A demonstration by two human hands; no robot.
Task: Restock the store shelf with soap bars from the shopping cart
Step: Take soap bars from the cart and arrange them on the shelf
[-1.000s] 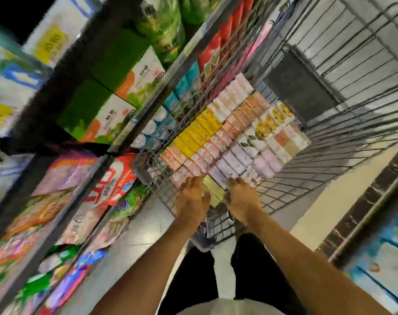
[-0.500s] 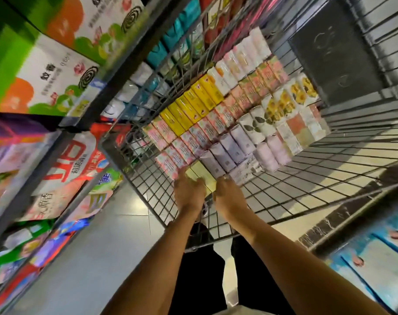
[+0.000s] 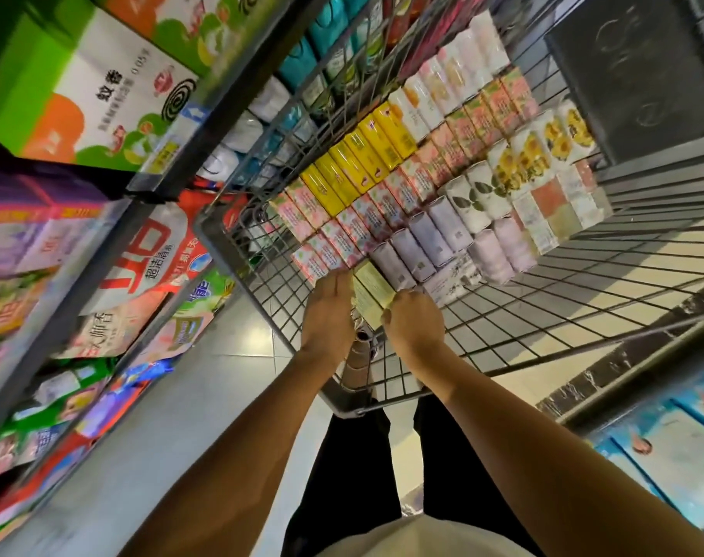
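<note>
You see bright overhead store light, glare on the glossy grey floor tiles [image 3: 258,339], motion-blurred shelf packets at left, wide-angle bending at edges.

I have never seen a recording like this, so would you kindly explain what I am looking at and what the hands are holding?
There is no machine here. A person wears a camera on the head, looking forward and down, so the two bare arms are their own. They reach into a wire cart holding rows of boxed soap bars. Between them, the left hand and right hand hold a pale yellow box at the near end of the rows. On the left stands a store shelf with other packaged goods.
</note>
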